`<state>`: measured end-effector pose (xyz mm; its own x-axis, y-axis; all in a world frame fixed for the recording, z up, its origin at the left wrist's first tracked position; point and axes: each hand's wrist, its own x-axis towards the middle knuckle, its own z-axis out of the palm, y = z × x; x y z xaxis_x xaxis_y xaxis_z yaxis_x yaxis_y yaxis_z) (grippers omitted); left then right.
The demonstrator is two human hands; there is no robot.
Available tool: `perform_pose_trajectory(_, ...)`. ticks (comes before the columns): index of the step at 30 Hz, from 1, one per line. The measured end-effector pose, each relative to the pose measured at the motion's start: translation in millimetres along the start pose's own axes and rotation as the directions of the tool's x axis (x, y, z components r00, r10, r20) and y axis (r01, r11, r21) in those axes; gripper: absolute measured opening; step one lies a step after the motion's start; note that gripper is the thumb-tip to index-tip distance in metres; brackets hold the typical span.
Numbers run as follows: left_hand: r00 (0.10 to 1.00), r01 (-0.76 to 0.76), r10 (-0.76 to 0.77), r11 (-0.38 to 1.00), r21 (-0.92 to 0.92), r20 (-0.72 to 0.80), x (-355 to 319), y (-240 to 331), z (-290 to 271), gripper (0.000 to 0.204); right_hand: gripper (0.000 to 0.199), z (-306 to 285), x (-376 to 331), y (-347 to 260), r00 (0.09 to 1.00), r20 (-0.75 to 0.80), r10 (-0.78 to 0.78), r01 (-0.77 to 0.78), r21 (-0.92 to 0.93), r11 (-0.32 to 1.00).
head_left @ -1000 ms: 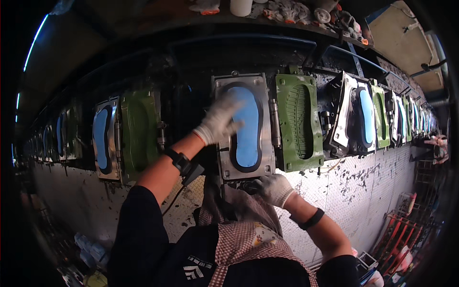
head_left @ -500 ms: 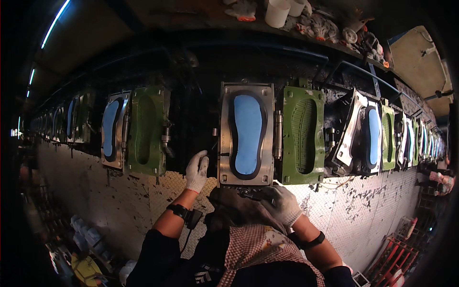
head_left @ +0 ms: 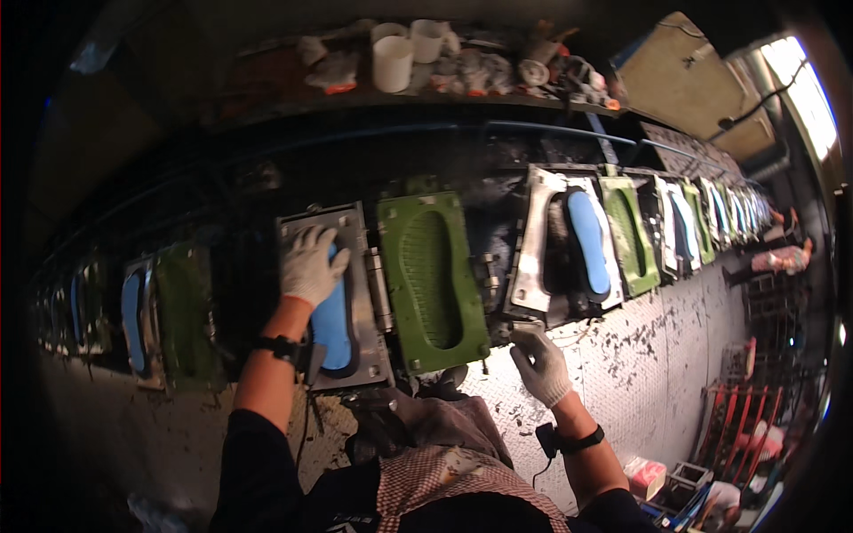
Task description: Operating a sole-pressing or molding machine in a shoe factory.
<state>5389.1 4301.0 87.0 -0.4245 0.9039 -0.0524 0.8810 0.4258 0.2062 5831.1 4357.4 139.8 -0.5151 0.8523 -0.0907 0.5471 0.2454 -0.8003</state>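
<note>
While the left hand (head_left: 311,264) in its white glove lay flat on the blue sole (head_left: 332,322), its fingers were a little apart and pressed down on it. The sole sat inside a grey metal mold (head_left: 353,233), just beside a green mold half (head_left: 430,277). The right hand (head_left: 542,367), gloved too, had its fingers curled shut around a small grey tool (head_left: 524,330) near the green half's lower corner.

small red and white box (head_left: 647,473) on floor at lower right, no labels or screens visible
</note>
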Motion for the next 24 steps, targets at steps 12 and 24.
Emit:
perform_pose_trajectory(12,0.852,-0.523,0.474,0.759,-0.387,-0.221,-96,320,79,0.054,0.041,-112,231,130,0.991,0.105,0.083,0.058,-0.894,0.445)
perform_pose_trajectory(24,0.866,0.463,-0.142,0.594,-0.658,0.48,-97,504,165,0.095,0.034,-174,228,174,0.964,0.262,-0.048,0.212,-0.645,0.734)
